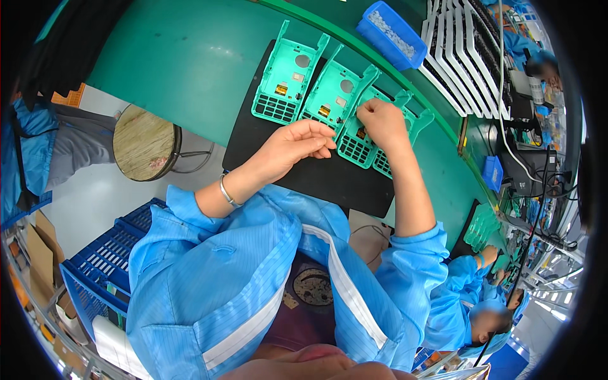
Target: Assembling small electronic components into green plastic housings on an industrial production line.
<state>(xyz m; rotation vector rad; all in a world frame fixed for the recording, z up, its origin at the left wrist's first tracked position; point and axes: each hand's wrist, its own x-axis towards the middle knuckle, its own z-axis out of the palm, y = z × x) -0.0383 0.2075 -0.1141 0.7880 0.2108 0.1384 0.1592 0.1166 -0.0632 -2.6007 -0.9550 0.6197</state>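
Several green plastic housings, each with a grid of square openings and two long prongs, lie in a slanting row on a black mat (244, 149). The leftmost housing (285, 73) and the second housing (329, 92) show a round recess and a small amber patch. My right hand (385, 123) is over the third housing (356, 142), its thumb and fingers pinched together against it; whatever they hold is hidden. My left hand (292, 149) hovers at the lower edge of the second housing, fingers curled together with the thumb close by. I cannot make out anything in it.
A blue bin (392, 35) of small pale parts stands beyond the green table edge, beside a stack of white racks (465, 57). At left are a round stool (147, 142) and a blue crate (107, 259). A co-worker (462, 304) sits at the right.
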